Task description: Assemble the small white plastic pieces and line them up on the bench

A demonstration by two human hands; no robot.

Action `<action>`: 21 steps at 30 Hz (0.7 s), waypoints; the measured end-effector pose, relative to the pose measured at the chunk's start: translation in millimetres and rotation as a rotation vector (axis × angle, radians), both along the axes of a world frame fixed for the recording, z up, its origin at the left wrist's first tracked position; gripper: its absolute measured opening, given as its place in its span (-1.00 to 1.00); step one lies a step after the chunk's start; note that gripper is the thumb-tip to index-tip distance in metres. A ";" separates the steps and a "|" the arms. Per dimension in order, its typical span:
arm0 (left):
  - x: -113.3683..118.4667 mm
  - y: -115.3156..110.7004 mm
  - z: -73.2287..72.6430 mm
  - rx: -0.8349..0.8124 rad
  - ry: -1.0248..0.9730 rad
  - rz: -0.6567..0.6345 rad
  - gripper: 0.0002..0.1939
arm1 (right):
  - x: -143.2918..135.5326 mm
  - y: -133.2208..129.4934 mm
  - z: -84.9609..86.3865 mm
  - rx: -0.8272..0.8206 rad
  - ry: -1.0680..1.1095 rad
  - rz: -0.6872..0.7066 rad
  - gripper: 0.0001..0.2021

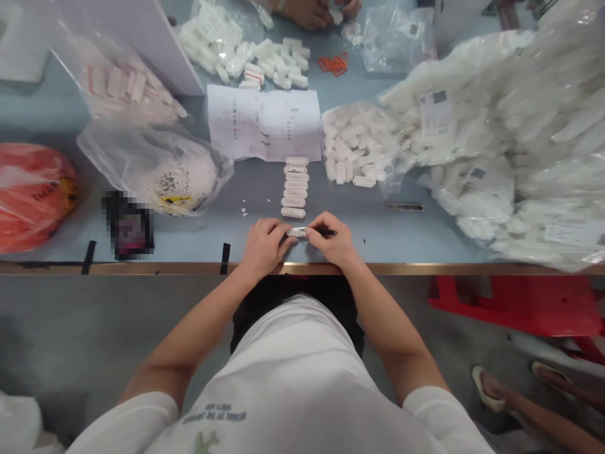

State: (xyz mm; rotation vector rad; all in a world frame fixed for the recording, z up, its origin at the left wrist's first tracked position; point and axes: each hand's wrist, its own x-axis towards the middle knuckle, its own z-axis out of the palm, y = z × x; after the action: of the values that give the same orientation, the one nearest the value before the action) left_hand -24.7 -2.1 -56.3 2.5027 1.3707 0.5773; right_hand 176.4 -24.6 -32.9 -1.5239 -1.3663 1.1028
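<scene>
Near the table's front edge, my left hand [266, 244] is closed on the left end of a small white connector [297, 232] with rows of dark holes. My right hand [333, 238] pinches a thin black tool [328, 232], its fingertips touching the connector's right end. Just beyond my hands, several similar white connectors [294, 193] lie in a stacked column. A few tiny white bits [244, 212] lie to the left of the column.
A printed sheet [265, 123] lies behind the column. Bags of white parts [362, 145] are at right, with small metal snips [404, 206] before them. An orange bag [35, 195] is far left. Another person's hand [307, 12] is at the top.
</scene>
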 end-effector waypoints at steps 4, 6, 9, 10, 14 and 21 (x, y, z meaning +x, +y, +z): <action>0.6 -0.5 2.1 -0.021 0.000 -0.002 -0.61 | -2.2 -1.1 -0.4 -0.014 -0.029 -0.027 -0.78; 1.0 -0.4 2.4 -0.031 0.001 -0.003 -0.61 | -2.8 -1.3 -1.2 -0.022 -0.038 -0.031 -0.78; 1.4 -0.2 2.2 -0.026 -0.009 -0.004 -0.61 | -3.1 -1.1 -2.0 -0.031 -0.063 -0.031 -0.78; 1.4 -0.1 2.1 -0.024 -0.010 -0.005 -0.61 | -3.2 -0.9 -1.9 -0.033 -0.072 -0.032 -0.78; 1.4 0.0 2.0 -0.028 -0.005 -0.006 -0.62 | -3.8 0.5 -0.2 -0.045 -0.114 -0.028 -0.80; 0.6 -0.5 1.4 -0.036 -0.012 -0.010 -0.64 | -9.2 4.7 -1.8 -0.063 -0.166 -0.060 -0.80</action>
State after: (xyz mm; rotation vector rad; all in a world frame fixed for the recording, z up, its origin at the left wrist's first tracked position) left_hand -24.1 -2.6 -54.8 2.4730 1.3513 0.5598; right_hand 167.3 -19.9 -34.8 -1.7233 -1.3979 1.0085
